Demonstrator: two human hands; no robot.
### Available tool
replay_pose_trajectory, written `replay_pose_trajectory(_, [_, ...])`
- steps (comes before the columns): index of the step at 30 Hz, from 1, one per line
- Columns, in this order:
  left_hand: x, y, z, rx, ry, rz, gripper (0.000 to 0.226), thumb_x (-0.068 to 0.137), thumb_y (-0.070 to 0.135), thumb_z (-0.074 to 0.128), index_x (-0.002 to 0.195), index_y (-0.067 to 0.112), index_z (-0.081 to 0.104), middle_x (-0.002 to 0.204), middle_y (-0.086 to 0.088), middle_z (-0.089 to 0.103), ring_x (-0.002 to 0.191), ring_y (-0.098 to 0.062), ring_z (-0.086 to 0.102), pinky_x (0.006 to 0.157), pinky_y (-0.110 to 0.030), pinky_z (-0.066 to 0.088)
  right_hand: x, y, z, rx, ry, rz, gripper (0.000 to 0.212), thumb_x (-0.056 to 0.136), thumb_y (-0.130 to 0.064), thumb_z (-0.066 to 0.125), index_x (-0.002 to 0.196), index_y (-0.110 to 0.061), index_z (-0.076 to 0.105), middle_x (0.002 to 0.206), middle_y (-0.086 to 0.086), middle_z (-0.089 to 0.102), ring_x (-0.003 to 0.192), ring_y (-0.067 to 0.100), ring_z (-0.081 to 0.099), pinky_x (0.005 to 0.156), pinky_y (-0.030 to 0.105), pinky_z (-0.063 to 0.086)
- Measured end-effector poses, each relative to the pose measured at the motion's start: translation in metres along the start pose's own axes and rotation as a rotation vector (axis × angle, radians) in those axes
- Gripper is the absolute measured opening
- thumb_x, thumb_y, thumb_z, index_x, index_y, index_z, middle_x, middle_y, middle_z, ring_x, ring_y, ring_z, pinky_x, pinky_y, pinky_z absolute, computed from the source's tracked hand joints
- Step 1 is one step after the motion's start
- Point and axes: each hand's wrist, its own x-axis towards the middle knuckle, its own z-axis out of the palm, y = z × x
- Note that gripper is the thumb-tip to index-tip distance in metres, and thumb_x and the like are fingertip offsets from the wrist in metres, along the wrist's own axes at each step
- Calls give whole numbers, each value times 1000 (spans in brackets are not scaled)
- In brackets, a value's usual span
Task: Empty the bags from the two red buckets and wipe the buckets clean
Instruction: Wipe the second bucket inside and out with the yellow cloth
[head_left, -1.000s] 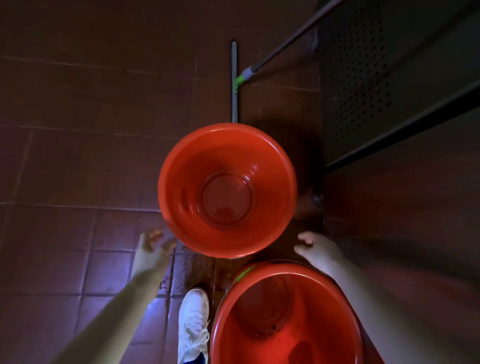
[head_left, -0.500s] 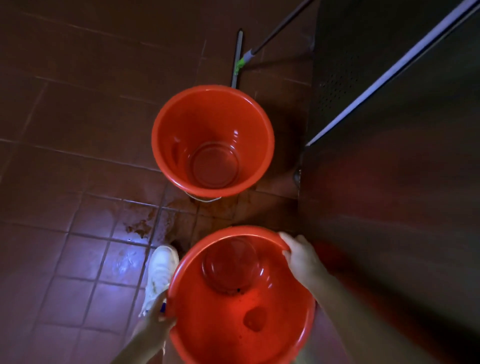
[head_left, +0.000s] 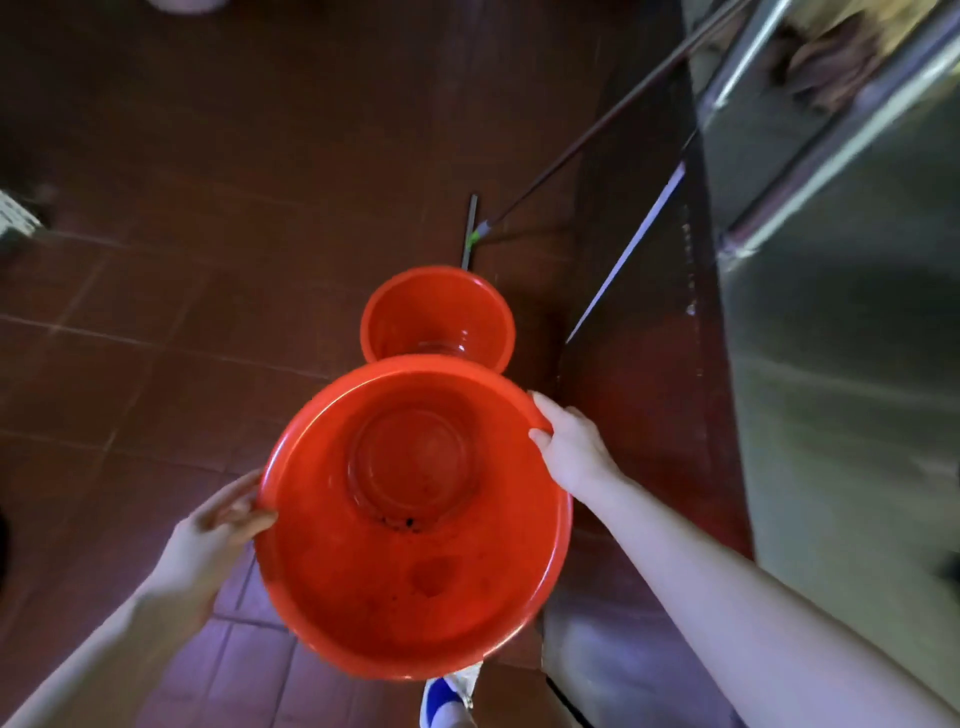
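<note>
Tiled floor (head_left: 208, 260); left hand (head_left: 213, 535), right hand (head_left: 571, 447), grip clamped on near red bucket (head_left: 363, 597)

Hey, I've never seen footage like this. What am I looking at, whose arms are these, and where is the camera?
No machine here: a person wears a wide-angle camera on the head, so all the pictures look down past their own arms at the floor. The left hand and right hand grip opposite sides of the rim of the nearer red bucket, which seems lifted off the brown tiled floor. It holds no bag, only a few dark specks at the bottom. The second red bucket stands on the tiles beyond it, also bagless. A long-handled squeegee rests its blade on the floor behind that, and a steel cabinet runs along the right.
</note>
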Motion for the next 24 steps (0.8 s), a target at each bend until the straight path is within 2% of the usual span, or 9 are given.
replay_pose_trajectory(3, [-50,27,-34,-30,-38,114,57,78,-14,64,115,28,69,114,-8,70,100,-14,64,96,-34,46,-58,-23,-36,96,78,-64,49,98,-26,51,143,-40,37,120,6,54,111,26,56,98,39,47])
replay_pose_trajectory(5, [-82,43,-55,-29,-33,229,64,75,-17,65,116,33,69,113,-8,70,102,-20,63,99,-41,46,-100,-36,-61,134,149,-110,48,97,-26,53,141,-39,40,121,5,56,110,24,57,98,37,47])
replay_pose_trajectory(8, [-133,68,-76,-28,-20,382,71,78,-15,64,118,45,64,100,0,67,86,-11,62,81,-28,54,-160,-52,-96,191,267,-119,40,94,-26,58,130,-38,47,109,0,61,99,21,60,88,32,49])
replay_pose_trajectory(10, [-168,91,-83,-57,-40,477,67,83,-11,63,118,46,63,95,9,68,82,-6,65,68,-21,57,-196,-60,-122,240,356,-95,31,92,-29,62,119,-38,50,97,-5,58,86,16,60,78,29,48])
replay_pose_trajectory(14, [-236,139,-83,-103,-85,616,52,90,0,62,117,44,65,102,8,65,84,-1,67,62,-16,55,-256,-65,-177,312,473,-74,19,90,-31,64,106,-35,54,83,-15,55,70,4,58,58,21,45])
replay_pose_trajectory(16, [-265,164,-75,-125,-87,673,49,91,2,62,114,45,66,99,9,66,78,4,66,58,-10,51,-282,-64,-209,359,498,-57,21,89,-27,65,108,-32,59,82,-16,56,72,6,60,61,24,50])
replay_pose_trajectory(20, [-311,210,-51,-239,-119,711,47,91,1,60,109,44,68,99,6,64,69,1,66,54,-15,52,-320,-59,-276,382,501,-74,33,86,-16,66,115,-29,64,92,-9,62,84,17,67,77,39,59])
replay_pose_trajectory(22, [-328,231,-35,-275,-119,712,46,91,0,59,106,43,70,101,4,65,68,-2,67,54,-18,53,-328,-52,-308,378,535,-109,38,84,-13,65,118,-31,64,93,-9,63,82,15,67,76,36,59])
replay_pose_trajectory(24, [-341,248,-13,-298,-101,710,46,91,0,59,101,43,71,100,3,67,67,-5,69,53,-20,53,-332,-41,-336,372,586,-142,40,84,-13,65,120,-31,64,95,-9,63,79,9,64,71,27,56])
